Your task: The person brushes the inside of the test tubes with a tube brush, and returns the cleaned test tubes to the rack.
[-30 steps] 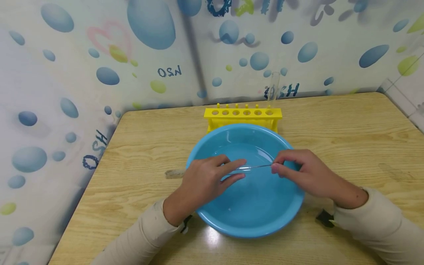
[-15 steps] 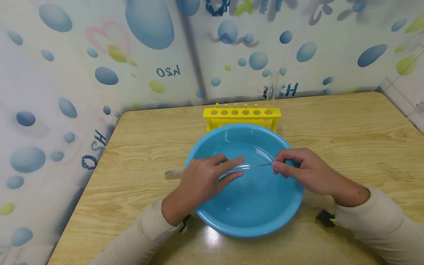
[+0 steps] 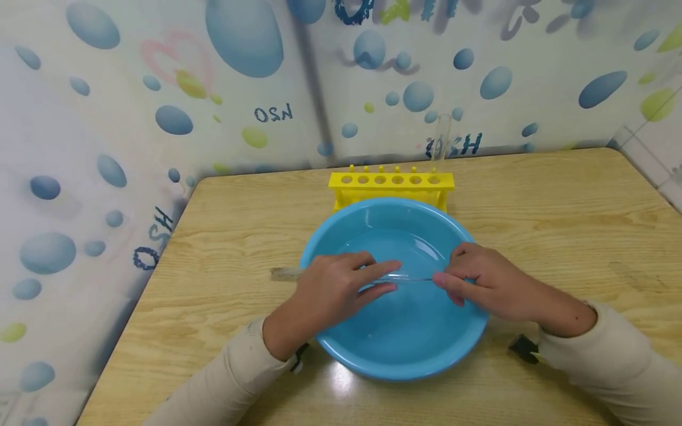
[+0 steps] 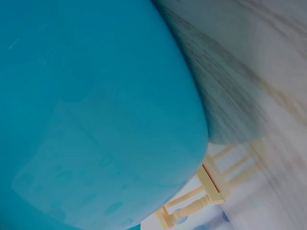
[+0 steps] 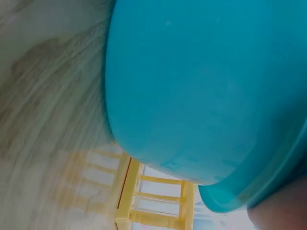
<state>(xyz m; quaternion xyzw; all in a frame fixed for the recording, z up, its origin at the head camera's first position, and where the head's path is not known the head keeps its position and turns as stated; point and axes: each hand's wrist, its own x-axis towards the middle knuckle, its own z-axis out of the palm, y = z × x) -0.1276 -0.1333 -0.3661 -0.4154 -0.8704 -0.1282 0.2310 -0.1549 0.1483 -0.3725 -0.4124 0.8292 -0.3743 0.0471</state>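
In the head view, my left hand (image 3: 341, 287) holds a clear glass test tube (image 3: 395, 276) lying nearly level over the basin. A test tube brush runs into the tube's mouth; its pale bristles (image 3: 285, 274) show at the far left, past the hand. My right hand (image 3: 487, 283) pinches the brush's thin wire handle (image 3: 424, 279) with thumb and curled fingers. The tube's middle is hidden under the left hand. Below both hands stands a blue basin (image 3: 394, 371) with water in it. In the right wrist view, only a blurred bit of the right hand (image 5: 283, 206) appears.
Behind the basin is a yellow test tube rack (image 3: 391, 181), with one clear test tube (image 3: 441, 139) upright at its right end. A small dark object (image 3: 524, 349) sits beside the right sleeve. The wooden table (image 3: 250, 225) meets a patterned wall (image 3: 341, 89).
The right hand has dipped slightly and turned, its fingers more curled, and the wire now lies flatter. The left hand keeps its hold on the tube, almost in place.
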